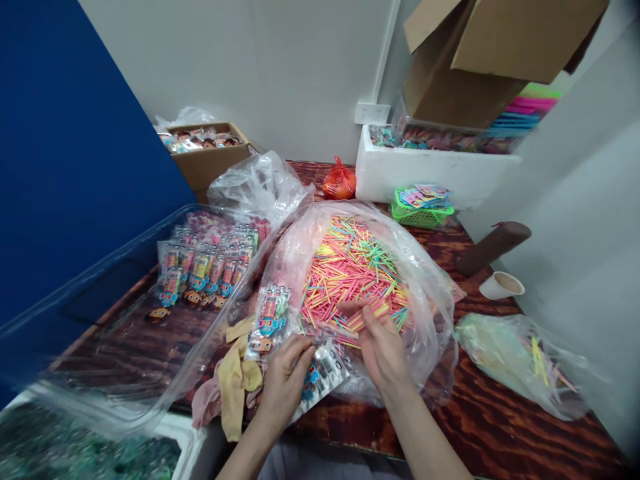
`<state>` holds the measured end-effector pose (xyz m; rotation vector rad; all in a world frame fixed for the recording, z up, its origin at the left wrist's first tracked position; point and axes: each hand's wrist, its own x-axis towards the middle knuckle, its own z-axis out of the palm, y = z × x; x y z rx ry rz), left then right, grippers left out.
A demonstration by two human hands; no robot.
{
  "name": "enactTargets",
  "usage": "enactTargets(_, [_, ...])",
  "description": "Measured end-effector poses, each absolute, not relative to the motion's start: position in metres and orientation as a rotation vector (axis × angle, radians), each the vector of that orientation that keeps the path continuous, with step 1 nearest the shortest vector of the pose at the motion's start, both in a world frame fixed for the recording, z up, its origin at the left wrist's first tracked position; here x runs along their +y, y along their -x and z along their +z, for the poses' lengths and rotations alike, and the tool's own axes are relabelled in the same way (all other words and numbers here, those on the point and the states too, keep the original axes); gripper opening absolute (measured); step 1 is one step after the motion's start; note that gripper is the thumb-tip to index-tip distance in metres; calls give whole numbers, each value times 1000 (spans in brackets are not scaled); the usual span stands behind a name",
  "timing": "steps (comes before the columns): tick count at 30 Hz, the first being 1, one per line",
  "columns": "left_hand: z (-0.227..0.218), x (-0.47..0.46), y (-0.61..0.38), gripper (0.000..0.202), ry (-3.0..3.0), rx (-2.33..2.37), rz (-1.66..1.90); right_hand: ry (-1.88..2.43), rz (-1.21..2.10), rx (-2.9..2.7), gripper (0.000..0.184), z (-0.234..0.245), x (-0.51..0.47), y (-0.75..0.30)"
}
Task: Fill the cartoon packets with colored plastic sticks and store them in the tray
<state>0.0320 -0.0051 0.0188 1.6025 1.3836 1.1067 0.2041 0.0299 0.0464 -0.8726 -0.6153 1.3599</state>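
Note:
My right hand (383,343) is closed around a small bunch of pink and yellow sticks (370,315), held over a large clear plastic bag (430,313). Loose thin sticks (345,280) in pink, yellow, green and blue fill that bag. My left hand (290,373) has its fingers pinched together; what is between them, if anything, is hidden. It overlaps a printed pouch (327,373) lying at the table's front edge. Just beyond it lies a filled packet (270,317) with colored sticks showing through.
At left, a clear plastic tub (200,373) surrounds several filled packets (200,267). Yellow and pink cloths (233,387) hang over the front edge. A paper cup (501,285), a plastic bag (520,360), a green basket (423,213) and a foam box (425,170) stand right.

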Motion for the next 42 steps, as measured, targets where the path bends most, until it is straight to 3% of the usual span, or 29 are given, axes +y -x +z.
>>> enactTargets(8, [27, -5, -33, 18, -1518, 1341, 1135, 750, 1579, -520, 18, 66, 34, -173])
enactTargets(22, [34, -3, -27, 20, -1452, 1272, 1181, 975, 1531, -988, 24, 77, 18, -169])
enactTargets(28, [37, -4, -23, 16, -1322, 1260, 1278, 1073, 1339, -1113, 45, 77, 10, -163])
enactTargets(32, [37, -2, -14, 16, -1258, 1264, 1290, 1159, 1024, -1374, 19, 78, 5, -157])
enactTargets(37, [37, 2, 0, 25, -1113, 1191, 1191, 1148, 901, -1639, 19, 81, 7, -149])
enactTargets(42, [37, 5, 11, 34, -1035, 1124, 1094, 1069, 1053, -1671, 18, 91, 13, -152])
